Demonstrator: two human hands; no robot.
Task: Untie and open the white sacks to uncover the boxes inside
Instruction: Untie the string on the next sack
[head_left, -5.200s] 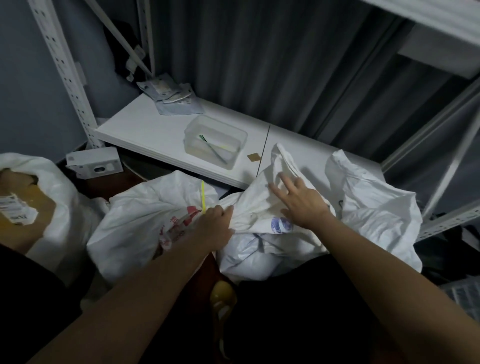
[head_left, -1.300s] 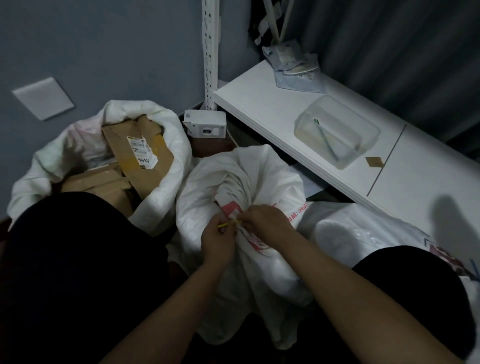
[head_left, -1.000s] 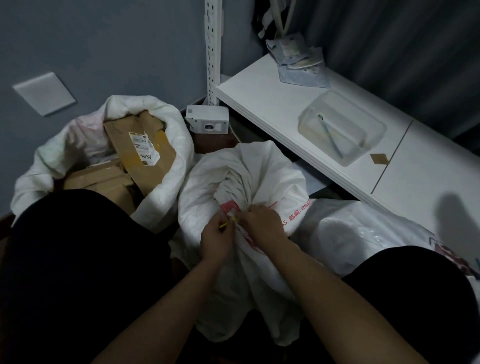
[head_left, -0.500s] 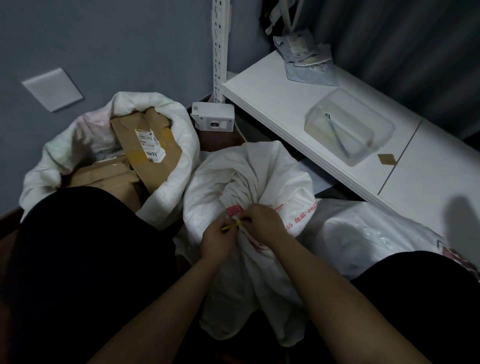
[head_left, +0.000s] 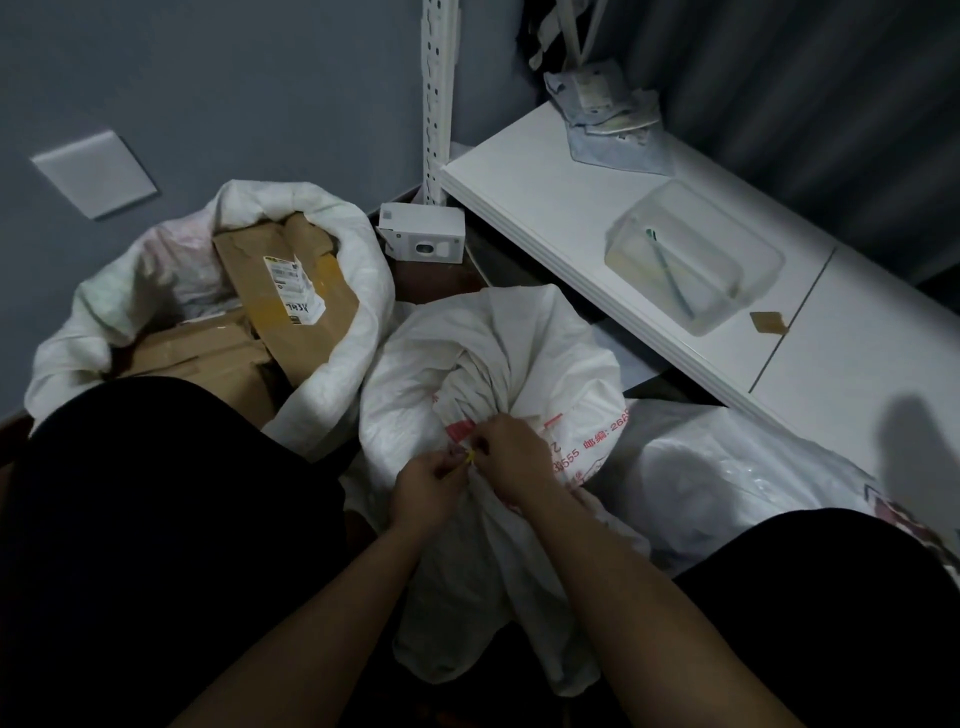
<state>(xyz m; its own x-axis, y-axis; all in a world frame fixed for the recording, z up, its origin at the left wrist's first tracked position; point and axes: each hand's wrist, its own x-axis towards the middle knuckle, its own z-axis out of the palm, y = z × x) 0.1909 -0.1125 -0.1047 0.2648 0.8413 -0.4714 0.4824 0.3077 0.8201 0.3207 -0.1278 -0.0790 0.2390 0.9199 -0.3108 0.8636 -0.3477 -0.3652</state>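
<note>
White shelf (head_left: 545, 197) beside tied sack (head_left: 498, 374); opened sack (head_left: 332, 332) left.

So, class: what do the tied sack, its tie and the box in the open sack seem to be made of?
Tied sack: probably woven plastic, matte white, creasing stiffly, printed red.
Tie: thin yellow strip, likely plastic; too small to confirm.
Box: brown cardboard, matte, with a white paper label.

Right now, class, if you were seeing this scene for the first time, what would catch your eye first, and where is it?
First, both hands meet at the centre: the left hand and right hand pinch a yellow tie on the bunched neck of a closed white sack. To the left, an open white sack shows cardboard boxes. At the upper right, a clear plastic container sits on a white shelf.
</note>
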